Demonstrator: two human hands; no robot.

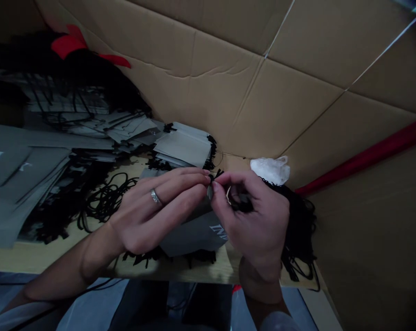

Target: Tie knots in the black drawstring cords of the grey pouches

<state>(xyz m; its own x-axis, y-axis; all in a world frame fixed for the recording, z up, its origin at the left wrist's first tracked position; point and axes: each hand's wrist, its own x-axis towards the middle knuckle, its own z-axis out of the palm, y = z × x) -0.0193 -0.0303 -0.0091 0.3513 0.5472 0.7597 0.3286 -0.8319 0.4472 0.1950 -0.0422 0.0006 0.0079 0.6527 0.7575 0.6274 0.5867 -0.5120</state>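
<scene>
My left hand (159, 204), with a ring on one finger, reaches in from the left with its fingers pressed together. Its fingertips grip a grey paper piece at its upper edge. My right hand (254, 214) pinches a short black cord (219, 174) between thumb and forefinger, right against the left fingertips. Below the hands lies the grey paper piece (194, 234) with white lettering, partly covered by both hands. Black cord ends stick out along its lower edge. Whether the cord passes through the paper is hidden by my fingers.
Grey printed sheets (8, 184) with black cords are piled at left. A smaller grey stack (183, 146) stands behind the hands. Loose black cords (106, 200) lie left, a bundle of cords (299, 230) right, near a white plastic bag (270, 170). Cardboard walls (208, 69) enclose the table.
</scene>
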